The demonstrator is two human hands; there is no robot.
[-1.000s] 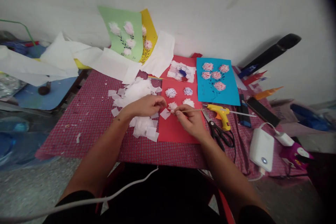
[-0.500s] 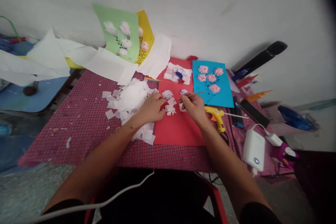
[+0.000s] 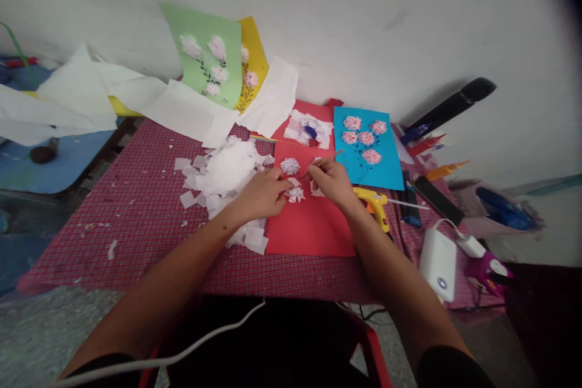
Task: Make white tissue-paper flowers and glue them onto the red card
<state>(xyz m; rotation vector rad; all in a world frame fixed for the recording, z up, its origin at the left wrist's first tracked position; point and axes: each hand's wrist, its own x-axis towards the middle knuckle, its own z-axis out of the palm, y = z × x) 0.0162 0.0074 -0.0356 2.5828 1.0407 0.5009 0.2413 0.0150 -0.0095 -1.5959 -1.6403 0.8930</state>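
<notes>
Pinching a thin stick (image 3: 337,154), the right hand (image 3: 331,182) seems fixing the white paper flower (image 3: 296,194); the left hand (image 3: 265,193)'s grip I cannot tell; next calls for gentle pressing.

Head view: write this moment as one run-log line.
left hand: at white paper flower | right hand: holds thin stick | flower on: red card | beside card: yellow glue gun
</notes>
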